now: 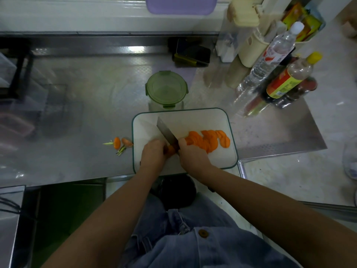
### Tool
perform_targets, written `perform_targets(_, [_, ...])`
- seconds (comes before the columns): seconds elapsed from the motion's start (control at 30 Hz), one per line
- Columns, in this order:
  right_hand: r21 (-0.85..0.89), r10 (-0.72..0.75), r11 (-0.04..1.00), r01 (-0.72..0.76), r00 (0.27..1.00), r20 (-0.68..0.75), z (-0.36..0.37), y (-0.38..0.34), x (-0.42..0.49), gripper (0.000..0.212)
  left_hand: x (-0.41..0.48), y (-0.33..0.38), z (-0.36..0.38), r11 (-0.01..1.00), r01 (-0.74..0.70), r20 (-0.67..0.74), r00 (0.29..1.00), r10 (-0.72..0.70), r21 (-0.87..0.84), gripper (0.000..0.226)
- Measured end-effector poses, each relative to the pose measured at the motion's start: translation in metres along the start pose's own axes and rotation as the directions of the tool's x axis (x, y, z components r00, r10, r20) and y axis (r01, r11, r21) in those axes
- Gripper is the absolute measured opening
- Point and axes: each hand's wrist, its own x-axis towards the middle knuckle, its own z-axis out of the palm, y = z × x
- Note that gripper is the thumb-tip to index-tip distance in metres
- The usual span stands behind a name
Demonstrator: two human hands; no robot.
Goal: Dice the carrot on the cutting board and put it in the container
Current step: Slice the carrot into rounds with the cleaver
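On board (148,130), front edge | left hand (152,154) grips carrot (171,149) | right hand (193,154) grips knife (166,131) | slices (208,141) near right rim

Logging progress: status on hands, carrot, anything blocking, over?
Right hand gripping knife, left hand holding carrot stub. Slices fanned on cutting board, not diced. Container lid on.
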Motion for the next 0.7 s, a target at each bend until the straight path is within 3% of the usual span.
perform_targets(0.17, [-0.041,-0.007,0.999,0.007,1.000,-0.016,0.005,-0.005,-0.003,0.027,0.000,0.002,-0.001,1.000,0.004,0.009,1.000,-0.004,0.002,0.017])
perform_targets(0.3, [0.054,0.055,0.997,-0.052,0.997,-0.058,0.002,0.001,0.000,0.022,-0.001,-0.002,0.003,1.000,0.016,-0.011,1.000,-0.016,-0.009,0.014])
perform_targets(0.47, [0.092,0.014,0.996,-0.005,0.995,-0.098,-0.005,0.002,-0.002,0.024,-0.001,-0.002,0.002,0.999,0.027,-0.028,0.999,-0.028,-0.030,0.016])
perform_targets(0.7, [-0.007,0.002,1.000,-0.002,1.000,-0.011,-0.014,-0.003,-0.002,0.022,0.000,-0.002,0.001,0.999,0.041,0.008,0.999,-0.041,-0.035,0.012])
